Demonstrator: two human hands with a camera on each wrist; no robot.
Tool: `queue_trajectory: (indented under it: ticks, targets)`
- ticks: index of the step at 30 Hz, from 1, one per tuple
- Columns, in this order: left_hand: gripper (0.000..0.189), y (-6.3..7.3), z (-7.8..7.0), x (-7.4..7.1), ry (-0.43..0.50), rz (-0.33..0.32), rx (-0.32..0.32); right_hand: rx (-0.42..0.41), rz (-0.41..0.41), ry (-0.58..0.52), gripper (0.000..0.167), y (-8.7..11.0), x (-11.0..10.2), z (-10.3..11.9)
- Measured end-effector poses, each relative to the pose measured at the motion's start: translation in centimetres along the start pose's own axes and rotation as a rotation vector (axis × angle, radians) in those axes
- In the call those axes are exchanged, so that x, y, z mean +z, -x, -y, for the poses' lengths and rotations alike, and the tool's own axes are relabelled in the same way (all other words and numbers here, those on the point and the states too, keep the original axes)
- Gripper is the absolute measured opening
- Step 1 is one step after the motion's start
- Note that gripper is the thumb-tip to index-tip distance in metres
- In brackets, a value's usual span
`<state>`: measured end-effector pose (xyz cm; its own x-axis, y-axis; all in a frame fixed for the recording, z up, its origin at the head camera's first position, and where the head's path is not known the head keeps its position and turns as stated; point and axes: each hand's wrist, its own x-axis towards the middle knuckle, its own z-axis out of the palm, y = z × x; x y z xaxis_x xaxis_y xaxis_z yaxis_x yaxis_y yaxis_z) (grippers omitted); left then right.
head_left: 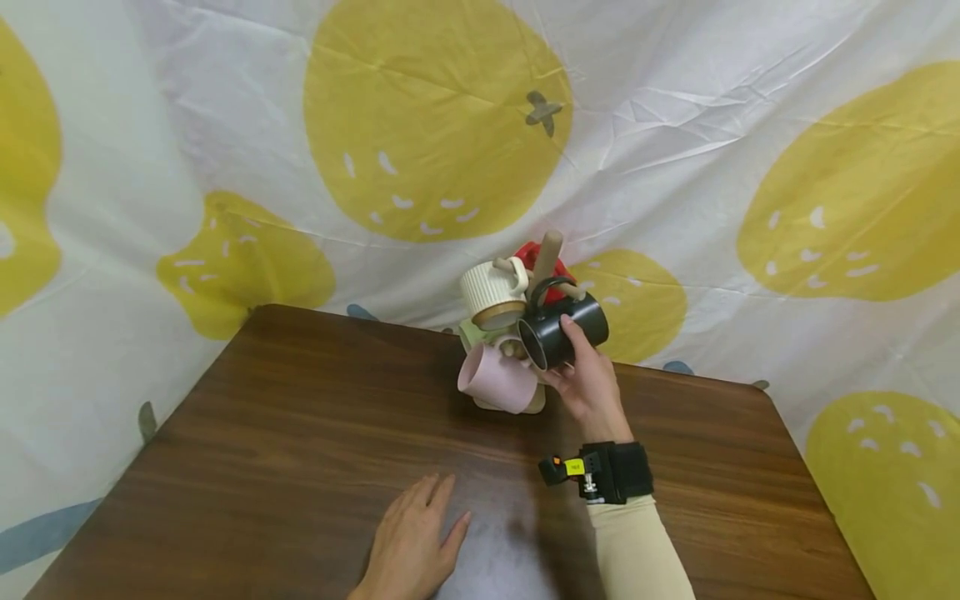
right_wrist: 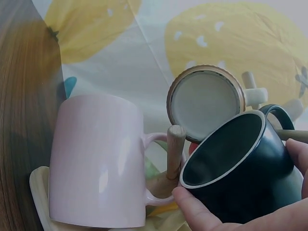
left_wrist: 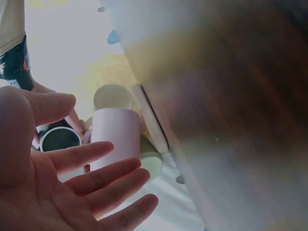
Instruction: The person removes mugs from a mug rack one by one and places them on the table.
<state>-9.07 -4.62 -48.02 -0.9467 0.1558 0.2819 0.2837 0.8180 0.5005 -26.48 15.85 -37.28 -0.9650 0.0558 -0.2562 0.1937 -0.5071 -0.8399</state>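
My right hand [head_left: 594, 385] grips the body of a black mug [head_left: 581, 325], thumb on one side and fingers beneath. The mug's handle is around an upper peg [right_wrist: 294, 135] of a wooden mug rack [head_left: 548, 254], and its mouth tilts sideways. A pink mug [head_left: 497, 379] hangs low on the rack, its handle around a peg in the right wrist view. Above it hangs a white ribbed mug [head_left: 487, 287]. Part of a green mug [head_left: 470, 332] shows behind, and a red mug [head_left: 527, 251] is mostly hidden. My left hand [head_left: 411, 533], fingers extended, is near the table's front, holding nothing.
The rack stands near the far edge of a dark wooden table [head_left: 300, 433]. Behind it hangs a white cloth [head_left: 660, 183] with yellow fruit prints. A black strap [head_left: 618, 473] with a small camera is on my right wrist.
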Motion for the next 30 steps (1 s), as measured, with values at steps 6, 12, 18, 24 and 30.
queue_trajectory:
  ticks: [6, 12, 18, 24, 30]
  targets:
    - [0.047, -0.4, 0.2, -0.4, -0.051, -0.077, 0.039, -0.013, -0.007, -0.001, 0.065, 0.0, 0.0, -0.1]
    - [0.044, -0.7, 0.4, -0.5, -0.055, -0.090, 0.029, -0.018, -0.013, 0.006, 0.065, -0.1, -0.2, 0.1]
    - [0.044, -0.8, 0.4, -0.5, -0.032, -0.061, 0.012, -0.022, -0.012, 0.014, 0.061, -0.2, -0.3, 0.3]
    - [0.044, -0.9, 0.3, -0.5, -0.023, -0.047, 0.012, -0.028, -0.002, 0.024, 0.062, -0.2, -0.4, 0.4]
    - [0.043, -1.1, 0.3, -0.4, -0.022, -0.060, 0.030, -0.043, -0.001, 0.055, 0.063, -0.2, -0.6, 0.6]
